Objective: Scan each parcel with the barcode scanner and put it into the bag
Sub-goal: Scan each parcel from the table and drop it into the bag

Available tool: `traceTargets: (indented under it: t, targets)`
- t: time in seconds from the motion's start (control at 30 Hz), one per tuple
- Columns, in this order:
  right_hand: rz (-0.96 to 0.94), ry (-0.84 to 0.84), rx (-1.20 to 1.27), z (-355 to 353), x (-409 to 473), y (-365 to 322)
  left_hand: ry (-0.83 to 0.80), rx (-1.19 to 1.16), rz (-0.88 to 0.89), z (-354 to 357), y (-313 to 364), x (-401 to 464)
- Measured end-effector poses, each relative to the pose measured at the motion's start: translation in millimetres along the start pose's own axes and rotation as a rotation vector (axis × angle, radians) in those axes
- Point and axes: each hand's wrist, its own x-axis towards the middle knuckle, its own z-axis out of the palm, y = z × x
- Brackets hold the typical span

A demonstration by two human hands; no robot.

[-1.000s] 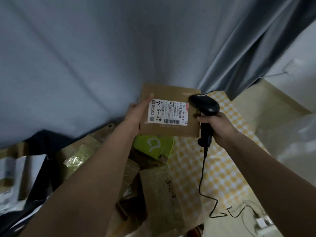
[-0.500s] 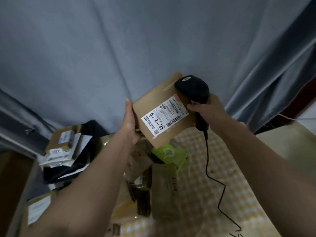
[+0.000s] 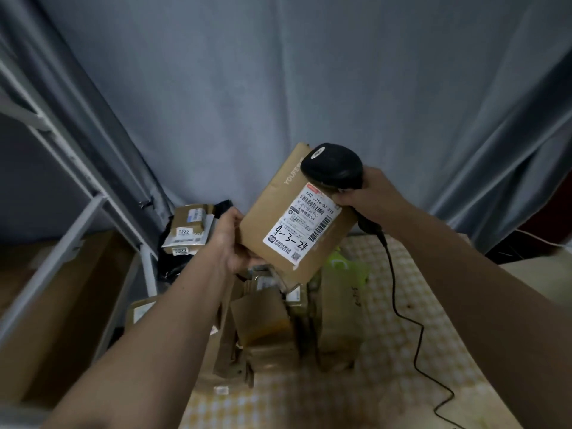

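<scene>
Above the far edge of the checked tabletop (image 3: 387,351), one brown cardboard parcel (image 3: 278,218) was held tilted in mid-air, its white label (image 3: 301,226) facing the camera and marked 4-3-24. Left hand (image 3: 230,239): fingers wrapped round the parcel's lower left edge. Right hand (image 3: 370,196): fingers curled round the grip of a black corded barcode scanner (image 3: 332,165), whose head overlapped the parcel's upper right corner, close over the label. Below, on the tabletop: a heap of further brown parcels (image 3: 266,323) and one green packet (image 3: 343,264). No bag could be identified with certainty. Step in hand, by judgement: scanning this parcel. Next move would likely call for locating the bag and lowering the parcel into it.
</scene>
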Motion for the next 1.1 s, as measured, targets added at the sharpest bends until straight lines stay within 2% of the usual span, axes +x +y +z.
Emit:
traceTargets:
  t: [0.2, 0.43, 0.6, 0.93, 1.1]
  targets:
    - [0.014, -0.132, -0.113, 60, -41, -21, -0.006, 0.021, -0.054, -82, -26, -32]
    - [0.116, -0.243, -0.176, 108, -61, -14, -0.062, 0.216, -0.092, -139, -60, -53]
    - [0.174, -0.270, -0.225, 135, -56, 0, -0.017, 0.208, -0.124, -160, -81, -52]
    - [0.349, -0.422, -0.152, 159, -21, 18, 0.081, 0.086, -0.170, -183, -113, -30]
    - [0.406, -0.372, -0.079, 163, -11, 30, 0.124, 0.046, -0.201, -179, -122, -19]
